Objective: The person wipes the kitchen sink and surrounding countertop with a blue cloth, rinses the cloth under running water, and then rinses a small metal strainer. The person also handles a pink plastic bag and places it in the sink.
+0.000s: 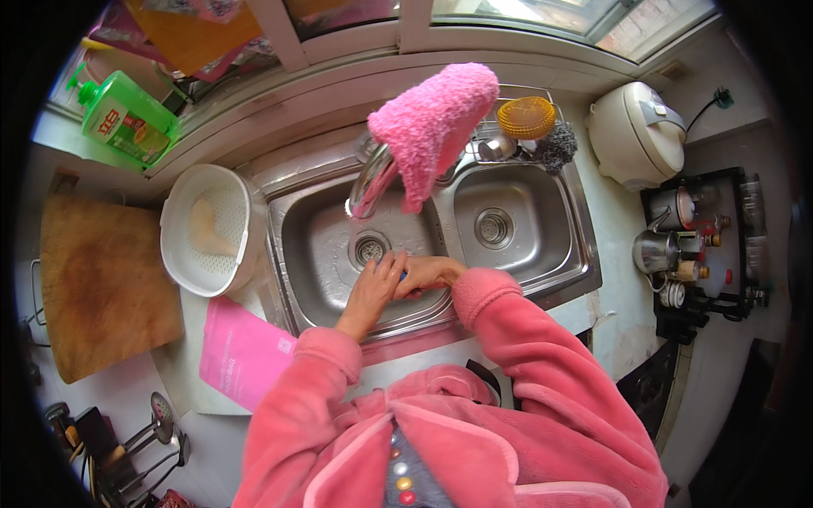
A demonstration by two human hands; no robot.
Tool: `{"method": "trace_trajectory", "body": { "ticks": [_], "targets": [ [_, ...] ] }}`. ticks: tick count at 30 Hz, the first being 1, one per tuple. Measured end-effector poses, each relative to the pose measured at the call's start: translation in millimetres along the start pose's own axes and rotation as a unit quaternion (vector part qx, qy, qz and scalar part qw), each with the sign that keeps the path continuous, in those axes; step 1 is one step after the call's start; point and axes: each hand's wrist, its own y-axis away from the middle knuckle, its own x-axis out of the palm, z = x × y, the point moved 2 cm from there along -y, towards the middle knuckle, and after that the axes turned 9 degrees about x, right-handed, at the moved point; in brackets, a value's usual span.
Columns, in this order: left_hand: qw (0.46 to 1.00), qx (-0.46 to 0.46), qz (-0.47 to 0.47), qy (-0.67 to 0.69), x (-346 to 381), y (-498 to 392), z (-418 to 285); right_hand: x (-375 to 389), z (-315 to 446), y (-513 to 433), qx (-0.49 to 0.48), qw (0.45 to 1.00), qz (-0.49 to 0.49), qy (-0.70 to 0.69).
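Observation:
Both hands meet over the left basin (317,279) of a double stainless-steel sink, just in front of its drain. My left hand (371,289) lies with its fingers across a small blue object (403,275). Against the same object, my right hand (427,274) is curled from the other side. Only slivers of blue show between the fingers, so its shape and kind are hidden. Above the basin arches a metal faucet (368,181), with a fluffy pink cloth (438,127) draped over it. Whether water is running is hard to tell.
Left of the sink stand a white colander (209,273), a pink pouch (244,355) and a wooden cutting board (108,286). A wire rack (483,149) with scrubbers sits behind the right basin (527,222). A rice cooker (635,136) is at right; a green pump bottle (127,120) occupies the sill.

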Motion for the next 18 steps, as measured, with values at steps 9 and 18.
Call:
{"method": "trace_trajectory", "body": {
  "ticks": [9, 18],
  "targets": [
    [0.969, -0.210, 0.126, -0.036, 61, 6, 12, -9, -38, -47, -0.146, 0.833, -0.259, 0.466],
    [0.938, -0.306, 0.121, 0.112, 56, 7, 21, 11, -25, -32, -0.109, 0.738, -0.381, 0.546]
  ]
}}
